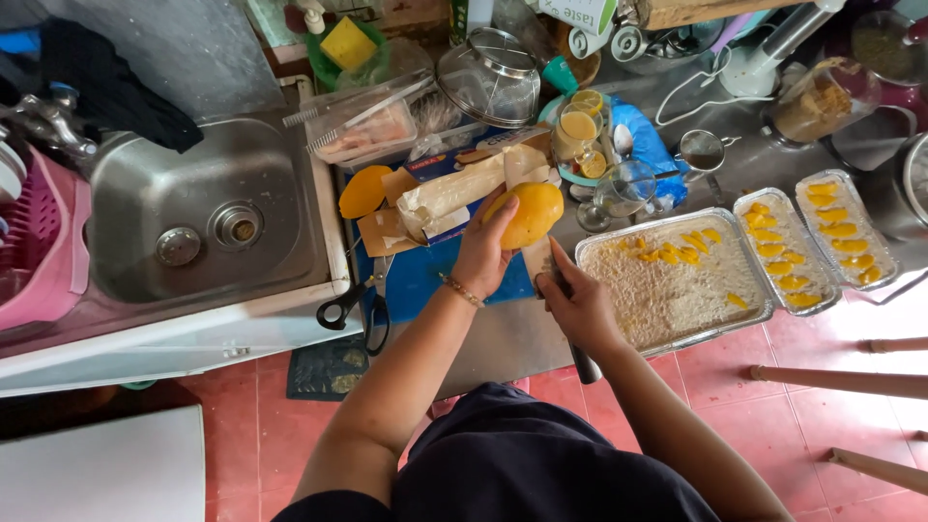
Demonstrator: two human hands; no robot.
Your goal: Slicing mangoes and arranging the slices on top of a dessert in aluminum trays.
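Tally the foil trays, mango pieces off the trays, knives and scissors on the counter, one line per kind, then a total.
Foil trays: 3 (large, middle, far)
Mango pieces: 2 (one in left hand, one by the box)
Knife: 1, in right hand
Scissors: 1
Total: 7
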